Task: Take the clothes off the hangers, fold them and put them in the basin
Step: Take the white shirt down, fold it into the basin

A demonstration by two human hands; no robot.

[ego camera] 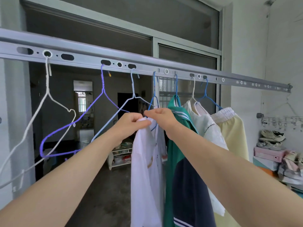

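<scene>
Shirt (147,169) in left grip (131,124), right grip (161,116)

Single head view, wide-angle, facing forward and slightly up, close to drying rail (147,63).

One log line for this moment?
stage: unhanging | left hand: pinches white shirt | right hand: pinches white shirt at blue hanger | basin: not in view

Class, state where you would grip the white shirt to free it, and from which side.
Probably the collar of the white shirt, from the left: it drapes over the blue hanger there, the left hand pinches it, and a green garment crowds its right.
</scene>
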